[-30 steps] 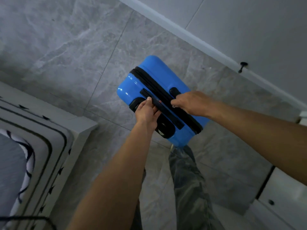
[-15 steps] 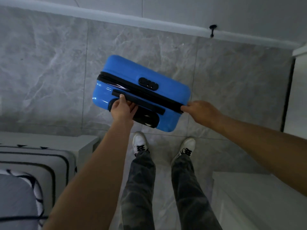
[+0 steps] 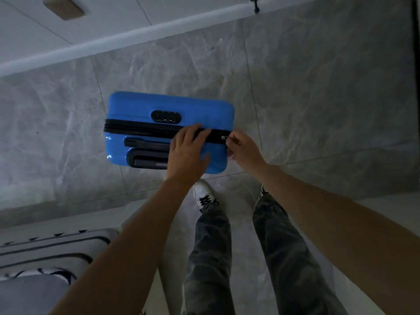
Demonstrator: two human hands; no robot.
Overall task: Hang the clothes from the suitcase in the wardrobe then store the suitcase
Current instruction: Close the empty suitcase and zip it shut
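1. Grey marbled floor tiles (image 3: 68, 155) underfoot, white skirting (image 3: 113, 42) along the far wall. Patterned bed corner (image 3: 45, 258) at lower left, well apart from the work.
2. Blue suitcase (image 3: 170, 103) left of centre, upright on the tiles as far as can be told, zipped shut. Black zip band (image 3: 141, 128) across its top, combination lock (image 3: 166, 116) just beyond the band, handle (image 3: 141, 142) on the near side. Now square to the skirting; slanted half a second ago.
3. Left hand (image 3: 188, 153) off the handle gripped a moment ago. Laid flat on the right part of the top instead, fingers straight and spread over the zip band, steadying.
4. Zip pull (image 3: 223, 137) at the right-hand corner, pinched by the right hand (image 3: 244, 151), merely resting at that end half a second earlier.
5. Judged from this: positioning over, unzipping about to start. Clothes presumably inside, none hung yet, storing a long way off.
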